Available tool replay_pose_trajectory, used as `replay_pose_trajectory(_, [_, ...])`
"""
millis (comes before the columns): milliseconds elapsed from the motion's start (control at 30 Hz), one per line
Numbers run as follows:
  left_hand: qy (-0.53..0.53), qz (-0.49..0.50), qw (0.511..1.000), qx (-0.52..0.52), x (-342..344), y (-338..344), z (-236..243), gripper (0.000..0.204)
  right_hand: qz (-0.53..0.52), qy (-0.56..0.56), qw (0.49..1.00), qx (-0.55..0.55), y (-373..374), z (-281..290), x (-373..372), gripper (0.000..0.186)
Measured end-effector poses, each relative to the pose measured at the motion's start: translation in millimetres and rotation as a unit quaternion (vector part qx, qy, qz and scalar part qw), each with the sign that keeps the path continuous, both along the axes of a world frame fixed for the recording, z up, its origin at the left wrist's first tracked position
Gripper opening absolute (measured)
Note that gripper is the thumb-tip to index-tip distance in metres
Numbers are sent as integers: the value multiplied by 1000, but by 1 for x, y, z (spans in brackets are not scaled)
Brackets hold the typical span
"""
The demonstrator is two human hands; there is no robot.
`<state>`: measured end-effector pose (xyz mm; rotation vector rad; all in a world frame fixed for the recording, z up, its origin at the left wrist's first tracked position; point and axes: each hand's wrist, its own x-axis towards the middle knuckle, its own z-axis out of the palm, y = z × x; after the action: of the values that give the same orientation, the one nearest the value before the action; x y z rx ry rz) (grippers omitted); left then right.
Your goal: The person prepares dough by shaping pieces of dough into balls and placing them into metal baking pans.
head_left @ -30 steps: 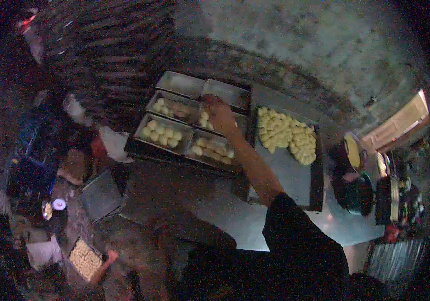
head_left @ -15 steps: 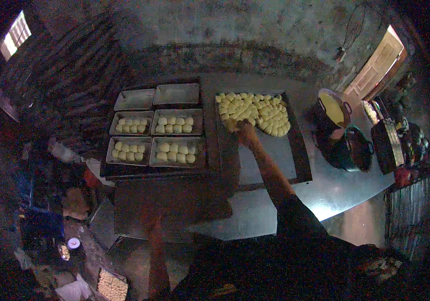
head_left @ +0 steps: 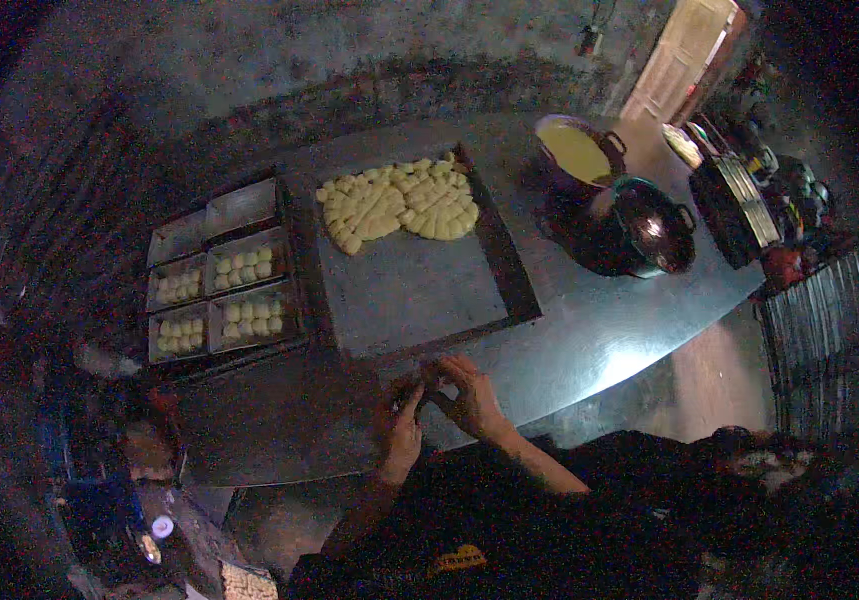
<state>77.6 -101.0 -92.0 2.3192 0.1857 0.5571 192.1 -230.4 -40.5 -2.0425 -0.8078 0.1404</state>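
Note:
At the metal table's near edge, my left hand and my right hand meet with curled fingers; whatever is between them is too dark to make out. Just beyond them lies a large dark-rimmed tray, its back half covered by clustered pale yellow dough pieces and its front half bare metal. To its left, several small rectangular pans stand on a dark tray. The back two pans have nothing in them, while the others hold rows of dough balls.
On the right of the table stand a tub of yellow liquid, a dark pot and stacked metal tins. A wall and wooden door are behind. At lower left, a tray of small pale pieces lies below table height.
My right hand has pulled back from the dough tray to the near edge, and my left hand has come up beside it. The camera's view has shifted.

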Motion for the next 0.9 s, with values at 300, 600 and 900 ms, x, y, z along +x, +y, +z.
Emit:
replay_pose_trajectory(300, [-113, -171, 974, -94, 82, -76, 116, 35, -30, 292, 931, 217, -110, 59, 24, 21])
replay_pose_trajectory(600, [-174, -369, 912, 29, 106, -117, 116, 59, 161, 451, 830, 286, -171, 88, 29, 23])
replay_pose_trajectory(900, [-64, -191, 838, -507, 148, -181, 94, 97, 145, 276, 939, 147, -224, 71, 146, 29])
